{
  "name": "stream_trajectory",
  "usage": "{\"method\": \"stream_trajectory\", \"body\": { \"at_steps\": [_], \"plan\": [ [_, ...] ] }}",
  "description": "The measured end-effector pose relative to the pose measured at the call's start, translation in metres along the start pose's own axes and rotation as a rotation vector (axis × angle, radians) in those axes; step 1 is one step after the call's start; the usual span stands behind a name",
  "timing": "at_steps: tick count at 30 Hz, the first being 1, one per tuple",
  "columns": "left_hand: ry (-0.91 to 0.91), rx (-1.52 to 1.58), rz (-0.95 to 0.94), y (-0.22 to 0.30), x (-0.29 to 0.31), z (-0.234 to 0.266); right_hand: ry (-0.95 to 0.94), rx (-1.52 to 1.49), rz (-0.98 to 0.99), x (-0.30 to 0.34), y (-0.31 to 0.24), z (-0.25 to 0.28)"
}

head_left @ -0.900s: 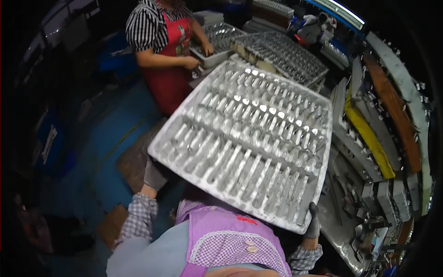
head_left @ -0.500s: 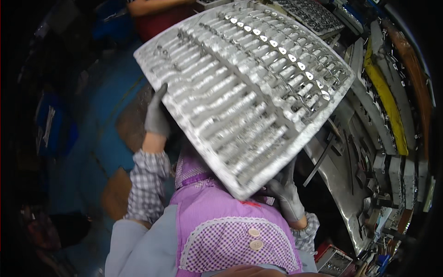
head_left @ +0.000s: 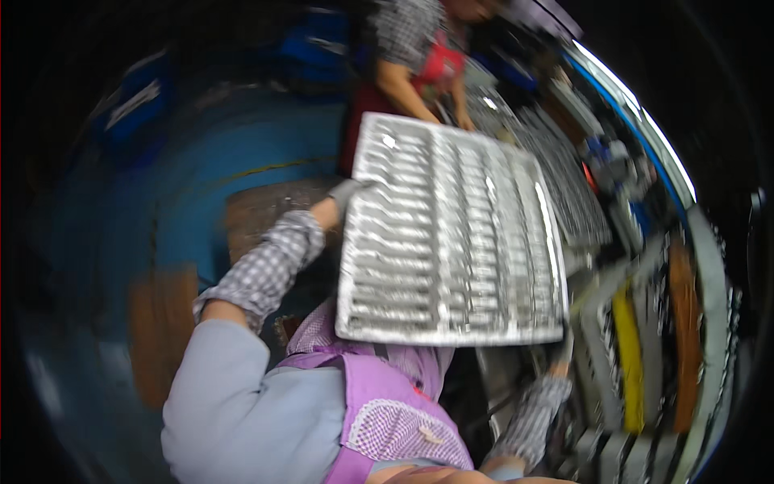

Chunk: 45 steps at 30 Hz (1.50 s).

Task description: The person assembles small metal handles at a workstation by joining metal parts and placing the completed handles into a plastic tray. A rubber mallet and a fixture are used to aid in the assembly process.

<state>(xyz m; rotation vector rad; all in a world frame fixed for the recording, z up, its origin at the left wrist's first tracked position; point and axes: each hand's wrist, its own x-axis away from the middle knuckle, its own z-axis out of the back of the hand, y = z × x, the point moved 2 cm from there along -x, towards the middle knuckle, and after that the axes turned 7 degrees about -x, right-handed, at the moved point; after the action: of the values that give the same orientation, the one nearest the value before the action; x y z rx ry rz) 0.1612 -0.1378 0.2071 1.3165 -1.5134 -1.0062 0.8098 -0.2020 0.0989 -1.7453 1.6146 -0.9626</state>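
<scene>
A white-grey foam tray (head_left: 443, 332) with rows of grooves is held up in front of my body. Shiny metal pieces (head_left: 489, 242) lie in its middle and right rows; motion blur hides their exact kind. My left hand (head_left: 347, 196), in a grey glove, grips the tray's left edge, its fingertips showing over the rim. Near the lower right corner, my right hand (head_left: 561, 348) supports the tray, mostly hidden behind it and smeared.
Beyond the tray stands a co-worker in a red apron (head_left: 442, 68), arms reaching toward a bench with more grooved trays (head_left: 560, 173). Stacked trays with a yellow one (head_left: 627, 355) line the right. Cardboard (head_left: 164, 331) lies on the blue floor, and blue bins (head_left: 137, 105) stand far left.
My view has swung to the right and the tray has turned, its near edge now level. It hangs farther from my body. More of the co-worker shows.
</scene>
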Motion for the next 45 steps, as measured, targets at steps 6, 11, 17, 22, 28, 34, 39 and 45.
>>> {"method": "stream_trajectory", "body": {
  "at_steps": [6, 11, 17, 22, 28, 34, 39, 45],
  "plan": [
    [0.256, -0.114, -0.172, 0.007, 0.024, 0.071, -0.025, -0.129, 0.006, 0.082, 0.022, -0.03],
    [0.114, 0.165, -0.048, 0.001, -0.001, 0.058, 0.035, 0.031, 0.171, 0.063, -0.044, -0.038],
    [0.116, 0.272, 0.082, 0.066, 0.133, 0.28, 0.164, 0.304, 0.257, 0.176, 0.111, -0.316],
    [0.357, 0.382, 0.211, 0.054, 0.255, 0.594, 0.13, 0.394, -0.022, 0.198, 0.338, -0.518],
    [0.693, 0.461, 0.265, -0.051, 0.346, 0.853, -0.237, 0.391, -0.321, 0.004, 0.555, -0.718],
    [0.752, 0.472, 0.367, -0.058, 0.344, 0.885, -0.372, 0.625, -0.325, -0.071, 0.666, -0.683],
    [0.771, 0.344, 0.357, -0.03, 0.251, 0.898, -0.188, 0.339, -0.362, -0.079, 0.693, -0.673],
    [0.826, -0.024, 0.485, -0.154, 0.182, 1.002, -0.054, 0.143, -0.513, -0.15, 0.724, -0.658]
  ]
}}
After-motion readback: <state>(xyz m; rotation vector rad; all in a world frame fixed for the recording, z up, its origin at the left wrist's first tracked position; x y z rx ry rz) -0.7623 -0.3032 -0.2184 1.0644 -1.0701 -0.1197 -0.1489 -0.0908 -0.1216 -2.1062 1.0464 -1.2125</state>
